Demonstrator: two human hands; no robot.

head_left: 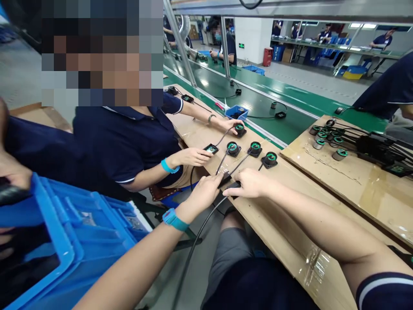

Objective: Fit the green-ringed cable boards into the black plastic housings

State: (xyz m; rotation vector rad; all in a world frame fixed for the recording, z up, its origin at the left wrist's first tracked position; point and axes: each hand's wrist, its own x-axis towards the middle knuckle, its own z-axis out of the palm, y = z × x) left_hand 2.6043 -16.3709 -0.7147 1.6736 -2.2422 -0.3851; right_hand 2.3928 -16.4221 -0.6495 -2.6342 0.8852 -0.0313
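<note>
Where both hands (226, 187) meet, black cable (193, 249) end hidden beneath fingers.

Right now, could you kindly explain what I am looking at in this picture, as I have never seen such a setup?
This is one view from a camera worn on a person's head, looking down at their bare hands. The left hand and right hand meet at the edge of a cardboard-covered bench, their fingers pinching black cables. Along the bench lie black round parts with green tops, each on a cable. A co-worker's hand holds a small black module. A blue crate sits at the left, a green conveyor beyond.
</note>
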